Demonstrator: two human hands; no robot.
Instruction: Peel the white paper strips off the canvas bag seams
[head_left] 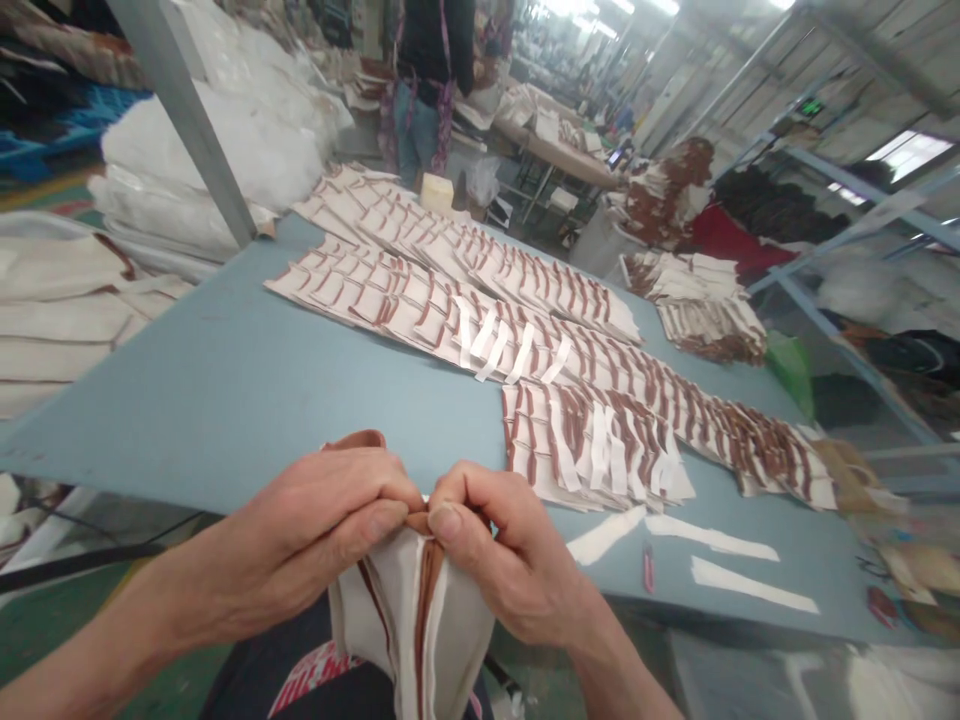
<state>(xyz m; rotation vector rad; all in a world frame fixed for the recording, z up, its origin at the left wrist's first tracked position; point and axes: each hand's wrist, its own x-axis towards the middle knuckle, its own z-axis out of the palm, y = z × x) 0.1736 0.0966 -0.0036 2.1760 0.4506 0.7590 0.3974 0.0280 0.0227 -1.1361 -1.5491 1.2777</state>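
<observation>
Both hands pinch the top edge of a white fabric piece with brown trim (461, 625), which hangs down over my lap. My left hand (322, 525) has thumb and fingers closed on it from the left. Close beside, my right hand (510, 550) grips the same edge between thumb and bent forefinger. A brown strip end curls up behind my left hand. Just beyond the hands lies a short row of overlapping white and brown fabric pieces (536, 440), with white strips laid over it. What sits between the fingertips is mostly hidden.
Long overlapping fabric rows (420, 310) cross the blue table (202, 370). Loose white strips (754, 585) and a small pink-handled tool (649, 568) lie at the right. A grey post (187, 130) rises at the far left corner. A person (427, 90) stands beyond the table.
</observation>
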